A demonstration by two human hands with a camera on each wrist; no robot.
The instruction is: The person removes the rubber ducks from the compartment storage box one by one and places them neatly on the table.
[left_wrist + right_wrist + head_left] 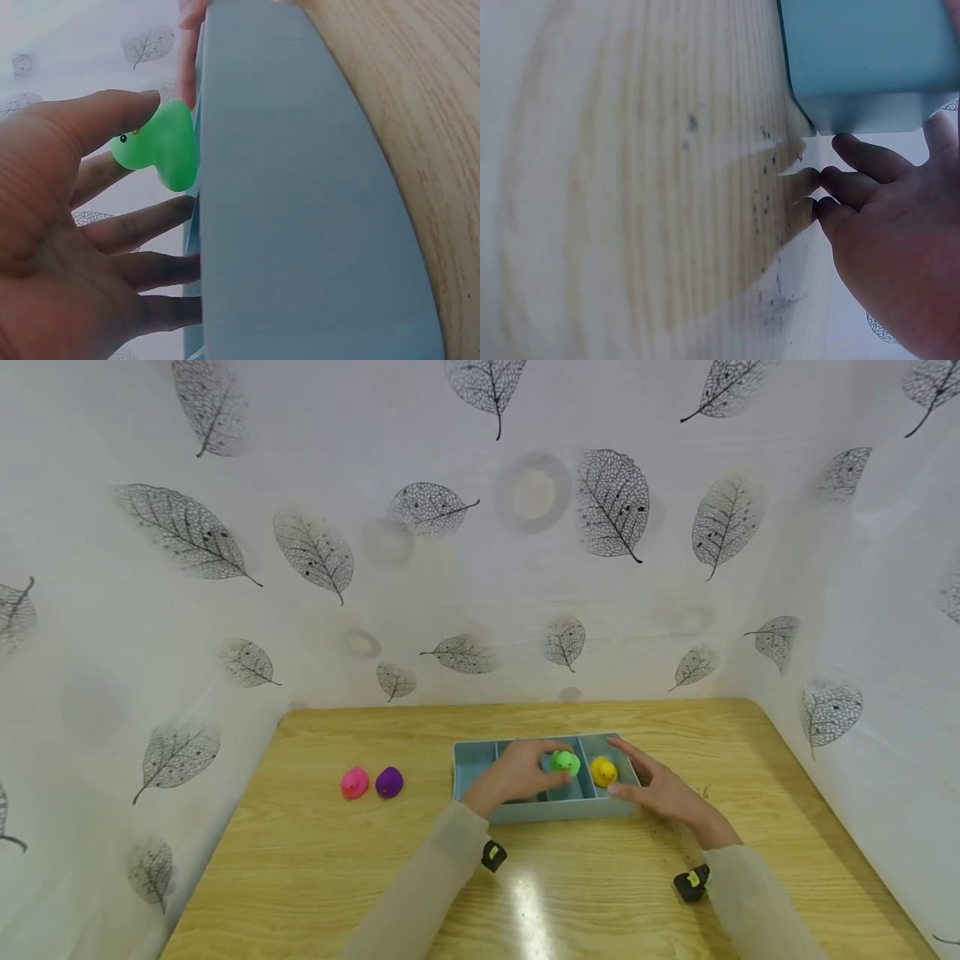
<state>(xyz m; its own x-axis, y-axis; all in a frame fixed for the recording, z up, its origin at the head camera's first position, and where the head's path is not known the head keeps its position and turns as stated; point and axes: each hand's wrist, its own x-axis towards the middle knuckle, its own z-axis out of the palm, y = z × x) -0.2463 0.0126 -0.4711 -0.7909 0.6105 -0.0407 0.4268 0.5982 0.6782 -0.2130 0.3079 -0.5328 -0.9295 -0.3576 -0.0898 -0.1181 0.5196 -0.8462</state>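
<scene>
My left hand pinches a green toy duck between thumb and forefinger, above a blue-grey divided tray. Its other fingers reach down behind the tray's front wall in the left wrist view, where the green duck shows near the rim. A yellow toy duck sits in the rightmost compartment. My right hand lies at the tray's right end, thumb near the front corner and forefinger toward the back. In the right wrist view, its fingers rest beside the tray's end wall.
A pink toy duck and a purple toy duck stand on the wooden table, left of the tray. Leaf-patterned white sheeting encloses the table at the back and both sides.
</scene>
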